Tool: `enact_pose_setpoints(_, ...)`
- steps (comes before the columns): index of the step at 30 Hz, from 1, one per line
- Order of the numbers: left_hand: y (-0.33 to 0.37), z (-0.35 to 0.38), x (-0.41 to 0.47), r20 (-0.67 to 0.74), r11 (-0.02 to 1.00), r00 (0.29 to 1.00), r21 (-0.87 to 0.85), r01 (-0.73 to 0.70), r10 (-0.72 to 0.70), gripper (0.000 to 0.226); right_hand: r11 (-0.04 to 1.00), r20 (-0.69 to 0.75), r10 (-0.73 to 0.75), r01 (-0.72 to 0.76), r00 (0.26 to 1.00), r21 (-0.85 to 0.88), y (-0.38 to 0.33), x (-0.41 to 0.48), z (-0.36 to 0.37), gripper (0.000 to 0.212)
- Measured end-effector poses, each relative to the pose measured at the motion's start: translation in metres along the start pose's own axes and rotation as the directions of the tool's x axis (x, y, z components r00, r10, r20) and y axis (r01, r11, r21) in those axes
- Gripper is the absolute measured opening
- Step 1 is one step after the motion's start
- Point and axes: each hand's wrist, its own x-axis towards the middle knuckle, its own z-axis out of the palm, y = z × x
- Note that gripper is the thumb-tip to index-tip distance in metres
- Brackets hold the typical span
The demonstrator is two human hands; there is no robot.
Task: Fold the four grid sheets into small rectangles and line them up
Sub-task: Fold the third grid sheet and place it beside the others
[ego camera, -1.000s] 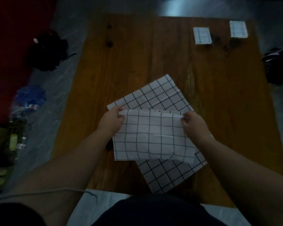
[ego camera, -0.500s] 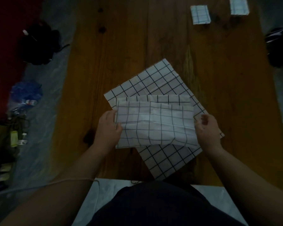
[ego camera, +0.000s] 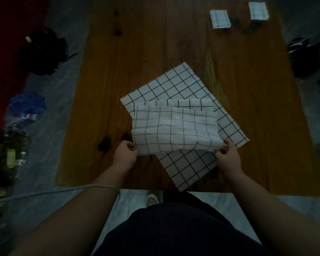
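Pinching the half-folded grid sheet [ego camera: 174,130] at its near corners, your left hand [ego camera: 125,153] and right hand [ego camera: 228,156] grip limp, light cloth; keep hold there, beside the fold.

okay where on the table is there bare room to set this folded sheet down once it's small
Bare wood runs along the far edge left of the two small folded rectangles, and down the table left side. The near middle is crowded: the flat sheet under the sheet being folded.

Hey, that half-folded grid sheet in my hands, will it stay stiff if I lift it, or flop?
Probably flop: the half-folded sheet sags and ripples between the left hand and right hand. It looks light, with only a fingertip grip at its corners. Its creases suggest it holds folds.
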Motion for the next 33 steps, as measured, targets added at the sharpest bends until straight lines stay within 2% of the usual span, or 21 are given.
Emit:
enact_pose_setpoints(6, 0.003, 0.005, -0.004, 0.004, 0.969, 0.995, 0.226, -0.099, 0.100, 0.017, 0.997, 0.062, 0.033, -0.029, 0.998, -0.066, -0.001, 0.009, -0.008, 0.057)
enact_pose_setpoints(11, 0.004, 0.001, -0.002, 0.015, 0.949, 0.990, 0.283, -0.135, 0.137, 0.016, 0.987, 0.041, 0.011, -0.005, 0.999, -0.162, -0.006, 0.029, -0.021, 0.047)
enact_pose_setpoints(15, 0.006, 0.004, -0.005, 0.011, 0.938, 0.984, 0.303, -0.171, 0.176, 0.017, 0.970, 0.089, 0.046, -0.023, 0.995, -0.241, -0.011, 0.035, -0.022, 0.047)
enact_pose_setpoints(16, 0.008, 0.005, -0.007, -0.005, 0.932, 0.979, 0.305, -0.194, 0.206, 0.017, 0.969, 0.079, 0.036, -0.015, 0.996, -0.248, -0.012, 0.034, -0.021, 0.049)
enact_pose_setpoints(18, 0.011, 0.009, -0.013, -0.051, 0.897, 0.949, 0.346, -0.275, 0.310, 0.020, 0.945, -0.006, -0.096, 0.089, 0.995, -0.316, -0.012, 0.027, -0.017, 0.051)
enact_pose_setpoints(20, 0.017, 0.014, -0.024, -0.025, 0.802, 0.893, 0.452, -0.390, 0.449, 0.029, 0.863, -0.036, -0.319, 0.274, 0.947, -0.425, -0.013, 0.013, -0.012, 0.046)
enact_pose_setpoints(21, 0.021, 0.018, -0.030, 0.026, 0.750, 0.864, 0.483, -0.452, 0.504, 0.035, 0.810, 0.010, -0.407, 0.366, 0.914, -0.458, -0.014, 0.005, -0.007, 0.044)
enact_pose_setpoints(23, 0.031, 0.031, -0.045, 0.163, 0.672, 0.810, 0.480, -0.564, 0.564, 0.047, 0.697, 0.205, -0.474, 0.507, 0.856, -0.506, -0.014, -0.013, 0.006, 0.044)
enact_pose_setpoints(26, 0.038, 0.057, -0.063, 0.333, 0.529, 0.749, 0.547, -0.648, 0.573, 0.062, 0.443, 0.502, -0.470, 0.686, 0.726, -0.577, 0.000, -0.028, 0.036, 0.053)
enact_pose_setpoints(28, 0.035, 0.071, -0.064, 0.384, 0.494, 0.764, 0.595, -0.634, 0.519, 0.067, 0.324, 0.607, -0.413, 0.732, 0.679, -0.599, 0.008, -0.032, 0.053, 0.064)
enact_pose_setpoints(30, 0.032, 0.080, -0.059, 0.422, 0.495, 0.784, 0.612, -0.617, 0.455, 0.069, 0.297, 0.636, -0.357, 0.729, 0.684, -0.617, 0.013, -0.031, 0.062, 0.073)
enact_pose_setpoints(33, 0.026, 0.085, -0.051, 0.472, 0.453, 0.770, 0.624, -0.636, 0.429, 0.070, 0.270, 0.621, -0.354, 0.712, 0.699, -0.648, 0.021, -0.031, 0.069, 0.071)
